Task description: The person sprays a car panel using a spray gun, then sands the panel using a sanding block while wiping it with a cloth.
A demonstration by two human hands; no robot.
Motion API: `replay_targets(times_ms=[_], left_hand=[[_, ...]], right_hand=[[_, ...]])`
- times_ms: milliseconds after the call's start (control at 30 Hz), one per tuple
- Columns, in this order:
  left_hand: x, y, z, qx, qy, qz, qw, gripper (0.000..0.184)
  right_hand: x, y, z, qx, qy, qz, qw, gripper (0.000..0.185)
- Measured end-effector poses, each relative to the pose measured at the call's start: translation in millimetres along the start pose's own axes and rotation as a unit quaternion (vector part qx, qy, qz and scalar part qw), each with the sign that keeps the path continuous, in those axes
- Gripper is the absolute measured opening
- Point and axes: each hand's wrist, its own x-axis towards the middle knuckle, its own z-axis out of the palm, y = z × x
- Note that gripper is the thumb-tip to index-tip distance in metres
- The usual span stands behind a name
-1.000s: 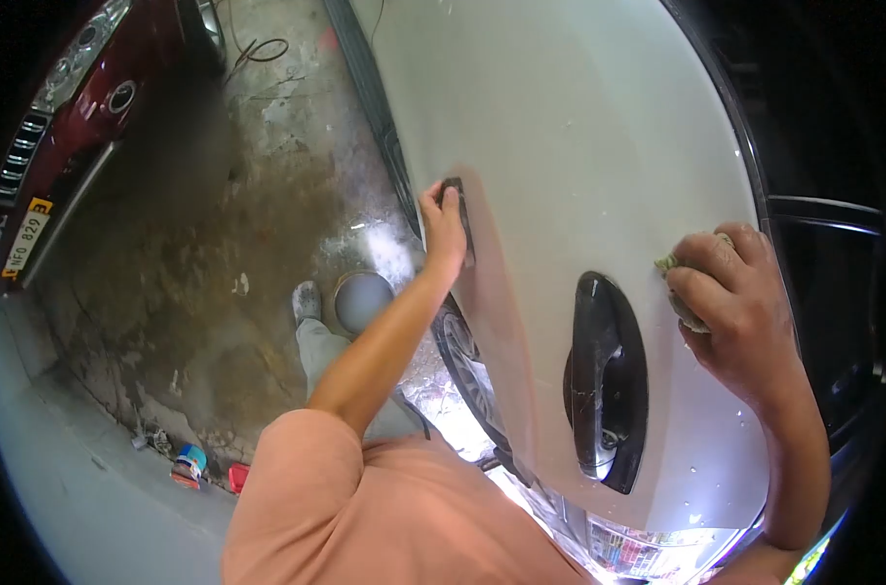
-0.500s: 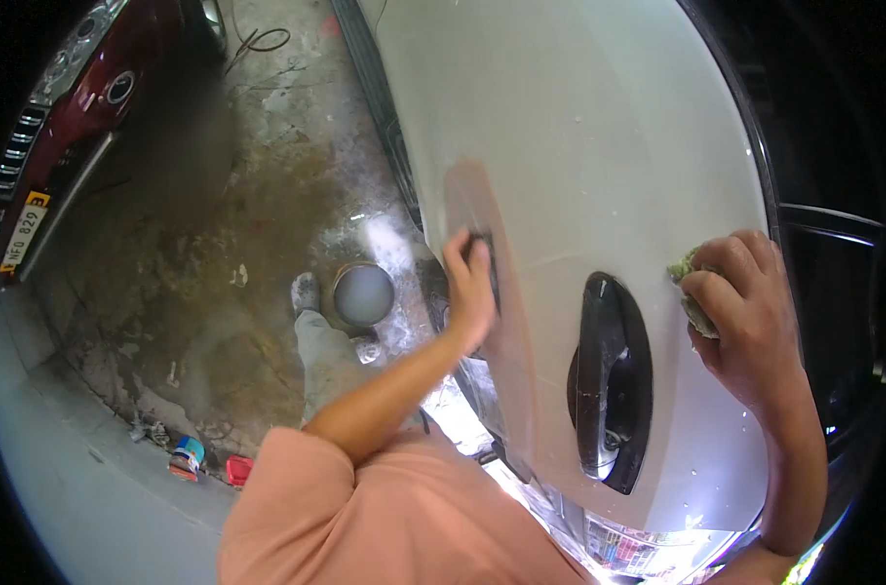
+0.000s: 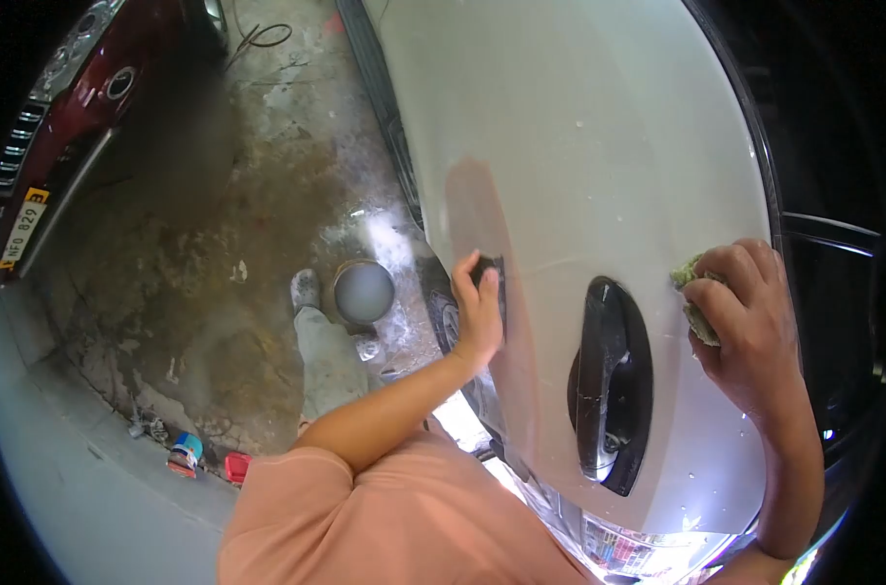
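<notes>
My left hand (image 3: 479, 310) is wrapped round a dark flat block (image 3: 498, 283), which lies against the lower part of the pale car door (image 3: 560, 166). A pinkish patch (image 3: 477, 195) shows on the door above and beside that hand. To the right, my right hand (image 3: 750, 302) holds a wet greenish cloth or sponge (image 3: 701, 322) against the door close to the window edge. Between my hands, lower in the view, is the black door handle (image 3: 602, 390). Water drops dot the door's surface.
On the wet concrete floor (image 3: 209, 322), a round bucket of cloudy liquid (image 3: 365, 292) stands beside my foot (image 3: 306, 291). A dark red vehicle (image 3: 97, 93) is at the upper left. By the wall are a blue-labelled can (image 3: 185, 453) and a red object (image 3: 236, 467).
My left hand has moved down along the door with the dark block, towards the handle side. My right hand and its cloth have shifted only slightly down and right.
</notes>
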Motion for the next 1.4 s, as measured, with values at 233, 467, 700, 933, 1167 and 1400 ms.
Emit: replay_targets(times_ms=[233,467,700,933,1167,1400], left_hand=[[95,40,1,-0.092,0.001,-0.056,0.994,0.047],[53,35,-4,-0.081,-0.023,-0.064,0.994,0.049],[28,8,3,-0.005,0.025,-0.002,1.000,0.047],[134,18,-7,-0.117,-0.020,-0.102,0.988,0.046],[9,-1,-4,-0.001,-0.005,0.015,1.000,0.052],[129,4,-3,-0.098,0.012,-0.089,0.991,0.045]], right_hand=[[0,0,0,-0.006,0.007,-0.002,1.000,0.035],[1,1,2,-0.002,0.005,-0.001,1.000,0.039],[2,-1,-1,-0.003,0.004,0.009,1.000,0.036],[3,-3,-1,0.005,0.003,0.012,1.000,0.035],[1,0,4,-0.004,0.003,0.010,1.000,0.040],[-2,-2,4,-0.002,-0.014,0.021,1.000,0.047]])
